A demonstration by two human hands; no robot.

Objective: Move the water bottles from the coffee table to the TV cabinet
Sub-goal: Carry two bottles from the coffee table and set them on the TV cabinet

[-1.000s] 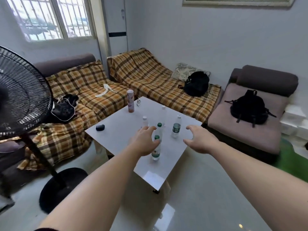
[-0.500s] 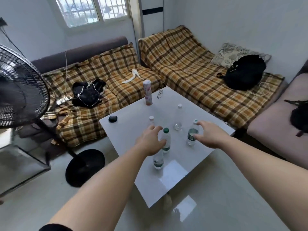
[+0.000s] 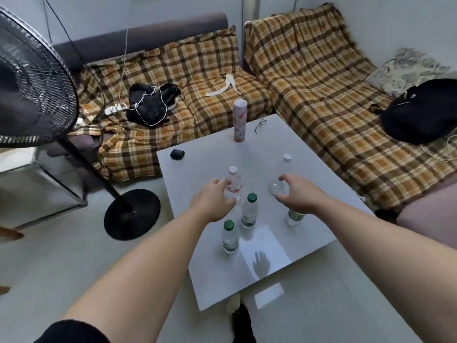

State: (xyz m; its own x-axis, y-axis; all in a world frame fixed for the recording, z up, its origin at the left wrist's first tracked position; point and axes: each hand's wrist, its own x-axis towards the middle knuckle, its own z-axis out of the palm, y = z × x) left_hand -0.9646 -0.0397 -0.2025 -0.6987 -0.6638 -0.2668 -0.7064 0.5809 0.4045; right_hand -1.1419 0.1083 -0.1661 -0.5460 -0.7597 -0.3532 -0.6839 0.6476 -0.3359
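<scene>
Filling the far side of the room, two plaid-draped seats meet at a corner: the left sofa section (image 3: 197,65) and the right sofa section (image 3: 309,75). One black standing fan (image 3: 37,78) rises at the left. One white coffee table (image 3: 197,169) sits in front of the sofas, near the middle of the scene.

Two black bags lie on the seats: a backpack (image 3: 420,112) at the far right, beside one patterned cushion (image 3: 408,68), and a smaller bag (image 3: 150,107) on the left section, tangled in white cable.

Two bare forearms extend over the table. The left hand (image 3: 212,201) curves round a red-label bottle (image 3: 233,181); whether it grips cannot be told. The right hand (image 3: 299,194) is spread in a loose C, thumb and fingers either side of the base of a clear bottle (image 3: 282,172), farther right.

Five water bottles stand upright on the table. The two at the hands wear white caps. Two wear green caps: the middle bottle (image 3: 249,211) and the nearest bottle (image 3: 230,236). The fifth bottle (image 3: 293,217) is partly hidden under the right wrist.

One pink canister (image 3: 239,120), one pair of glasses (image 3: 260,125) and one small black case (image 3: 177,153) occupy the table's far end.
</scene>
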